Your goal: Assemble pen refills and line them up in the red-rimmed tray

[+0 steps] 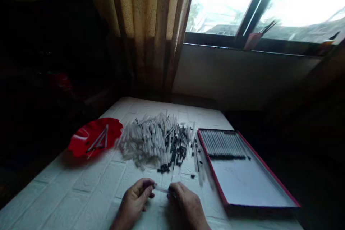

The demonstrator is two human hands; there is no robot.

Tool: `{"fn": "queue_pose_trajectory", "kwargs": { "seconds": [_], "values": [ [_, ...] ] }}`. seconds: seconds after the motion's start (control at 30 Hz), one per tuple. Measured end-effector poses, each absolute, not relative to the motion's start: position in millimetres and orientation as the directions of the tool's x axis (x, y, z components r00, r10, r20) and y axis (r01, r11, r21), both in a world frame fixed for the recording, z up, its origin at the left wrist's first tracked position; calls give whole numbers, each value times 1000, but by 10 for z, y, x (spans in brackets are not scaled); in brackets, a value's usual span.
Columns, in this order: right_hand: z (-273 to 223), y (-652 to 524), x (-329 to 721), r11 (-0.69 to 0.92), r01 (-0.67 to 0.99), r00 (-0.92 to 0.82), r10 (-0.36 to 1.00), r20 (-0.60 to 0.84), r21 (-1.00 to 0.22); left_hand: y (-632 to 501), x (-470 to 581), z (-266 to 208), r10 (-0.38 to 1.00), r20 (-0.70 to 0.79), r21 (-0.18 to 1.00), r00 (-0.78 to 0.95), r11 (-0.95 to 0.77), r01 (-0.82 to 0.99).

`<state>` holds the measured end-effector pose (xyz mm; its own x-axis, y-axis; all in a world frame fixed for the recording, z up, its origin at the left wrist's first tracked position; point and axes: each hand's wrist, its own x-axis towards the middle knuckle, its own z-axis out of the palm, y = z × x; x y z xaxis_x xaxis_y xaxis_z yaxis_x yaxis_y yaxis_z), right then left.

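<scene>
Near the front of the table, my left hand (138, 198) pinches one end of a clear pen barrel (161, 189). My right hand (185, 199) is closed around the other end, so the barrel lies roughly level between them. Blur and my fingers hide both of its ends. Just beyond my hands spreads a heap of clear pen barrels (151, 134). Small black caps (178, 149) lie along the heap's right side, and one loose black cap (192, 176) sits apart, close to my right hand.
On the right lies a shallow red-edged box (256, 183) with a row of capped pens (225, 143) along its far end. A red scalloped bowl (81, 138) at the left holds a few slim pieces. Behind the white brick-patterned table (88, 190) are a curtain (151, 36) and a window.
</scene>
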<state>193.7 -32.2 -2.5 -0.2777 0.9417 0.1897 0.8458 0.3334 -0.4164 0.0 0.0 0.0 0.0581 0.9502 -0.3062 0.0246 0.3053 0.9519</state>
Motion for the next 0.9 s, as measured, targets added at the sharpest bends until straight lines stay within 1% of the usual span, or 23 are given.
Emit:
{"fn": "queue_pose_trajectory", "kwargs": {
  "seconds": [0.13, 0.23, 0.3, 0.5, 0.7, 0.9],
  "values": [
    [-49, -291, 1969, 380, 834, -305, 922, 241, -400, -28, -14, 38, 949, -312, 950, 52, 311, 22],
    [-69, -298, 1978, 394, 807, -268, 908, 322, -440, -40, -15, 59, 949, -311, 950, 47, 310, 33],
    [-65, -308, 1982, 390, 797, -240, 906, 350, -461, -44, -14, 72, 949, -312, 950, 46, 310, 40],
    [9, -311, 2025, 382, 821, -295, 920, 259, -424, -40, -13, 108, 948, -316, 949, 39, 314, 36],
    [10, -309, 2060, 379, 776, -247, 918, 310, -505, -43, -21, 82, 950, -308, 951, 43, 308, 23],
    [7, -313, 2047, 346, 803, -235, 932, 275, -485, -35, -40, 37, 954, -297, 955, 51, 296, 12]
  ]
}}
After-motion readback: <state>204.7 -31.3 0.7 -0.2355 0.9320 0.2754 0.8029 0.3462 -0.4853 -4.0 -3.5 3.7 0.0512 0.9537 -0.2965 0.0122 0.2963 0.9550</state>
